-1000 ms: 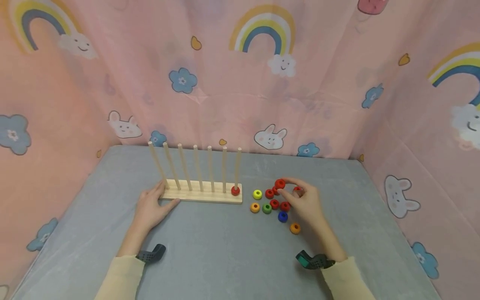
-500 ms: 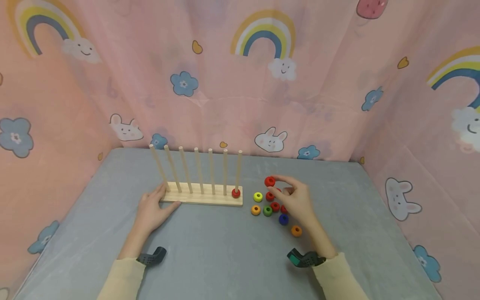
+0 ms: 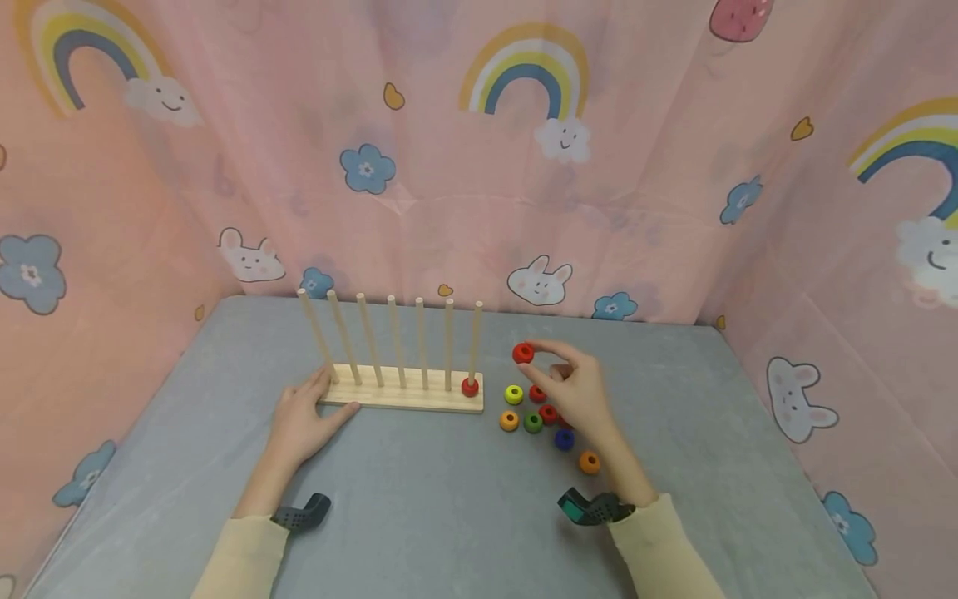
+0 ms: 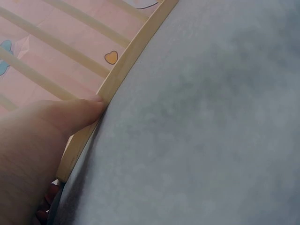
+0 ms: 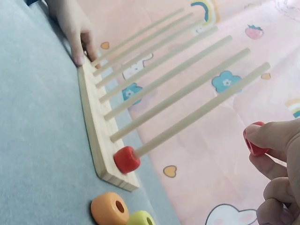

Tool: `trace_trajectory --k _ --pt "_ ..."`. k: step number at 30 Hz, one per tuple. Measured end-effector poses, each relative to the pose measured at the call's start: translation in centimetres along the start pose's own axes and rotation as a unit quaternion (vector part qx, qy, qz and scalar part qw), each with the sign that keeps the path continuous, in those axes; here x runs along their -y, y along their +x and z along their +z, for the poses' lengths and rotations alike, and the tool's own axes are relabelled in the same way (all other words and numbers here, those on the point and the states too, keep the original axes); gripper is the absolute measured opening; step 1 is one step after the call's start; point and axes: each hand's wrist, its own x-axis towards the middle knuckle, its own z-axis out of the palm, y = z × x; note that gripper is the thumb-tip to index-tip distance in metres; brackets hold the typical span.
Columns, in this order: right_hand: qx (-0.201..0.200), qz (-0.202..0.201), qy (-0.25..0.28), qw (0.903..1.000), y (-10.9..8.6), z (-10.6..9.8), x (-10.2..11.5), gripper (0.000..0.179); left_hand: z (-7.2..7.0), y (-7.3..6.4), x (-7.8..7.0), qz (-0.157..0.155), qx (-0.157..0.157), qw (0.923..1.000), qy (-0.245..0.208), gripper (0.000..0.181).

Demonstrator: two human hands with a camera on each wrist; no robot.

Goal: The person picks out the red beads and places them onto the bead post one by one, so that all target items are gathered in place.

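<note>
In the head view, a pale wooden peg rack [image 3: 404, 398] carries a row of upright dowels, and one red bead [image 3: 469, 387] sits at the foot of the rightmost dowel. My left hand [image 3: 303, 420] holds the rack's left end, thumb along the front edge and fingers round the end. My right hand [image 3: 576, 391] pinches another red bead [image 3: 523, 353] between thumb and fingertip, raised to the right of the rack. The right wrist view shows the pinched bead [image 5: 255, 139] apart from the dowels, its hole partly visible.
Loose beads lie on the grey cloth right of the rack: yellow [image 3: 513, 394], orange [image 3: 509, 421], green [image 3: 533, 423], blue [image 3: 565, 439], another orange bead [image 3: 590, 462] and several red ones, partly hidden under my right hand. A pink patterned curtain [image 3: 449, 208] hangs behind the table.
My right hand has lifted the red bead from the group and carried it left towards the rack. My left hand stays at the rack's end.
</note>
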Motion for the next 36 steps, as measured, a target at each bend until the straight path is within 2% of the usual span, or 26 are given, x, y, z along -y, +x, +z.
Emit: trace_trajectory --k 13,26,36 --pt "-0.003 -0.022 0.009 0.9997 1.1 0.8 1.9 0.036 -0.2 -0.1 -0.3 -0.002 0.004 1.0000 -0.005 0.088" --pt "-0.014 -0.074 0.019 0.9969 2.3 1.0 4.2 0.035 -0.2 0.0 -0.1 0.001 0.003 1.0000 -0.005 0.087" --pt "-0.024 -0.099 0.033 0.9942 3.4 1.1 6.4 0.037 -0.2 0.0 -0.1 0.003 -0.001 1.0000 -0.003 0.087"
